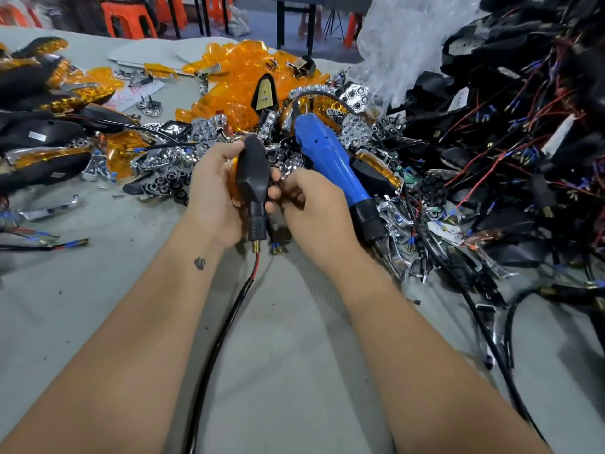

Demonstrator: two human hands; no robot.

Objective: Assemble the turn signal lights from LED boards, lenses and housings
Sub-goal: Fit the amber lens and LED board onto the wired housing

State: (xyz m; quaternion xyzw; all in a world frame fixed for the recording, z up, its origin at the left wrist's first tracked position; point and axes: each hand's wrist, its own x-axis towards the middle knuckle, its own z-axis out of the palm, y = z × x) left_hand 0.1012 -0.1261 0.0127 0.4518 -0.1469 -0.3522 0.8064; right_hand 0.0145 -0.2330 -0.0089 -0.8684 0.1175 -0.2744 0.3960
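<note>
Just above the bench (pixel 98 306), in front of the parts heap, a black housing (pixel 253 172) stands upright, stem end down, its back to the camera. Left hand (pixel 212 198) grips it, fingers wrapped around the body; an orange lens edge (pixel 233 178) shows on the housing's left side, so lens likely fitted. Right hand (pixel 314 204), just right of the housing, has its fingers curled at the stem; whether it pinches something, cannot tell. Cable (pixel 229 322) hangs below the housing. Blue electric screwdriver (pixel 330 162) lies right of the housing, within reach, probably for fastening.
</note>
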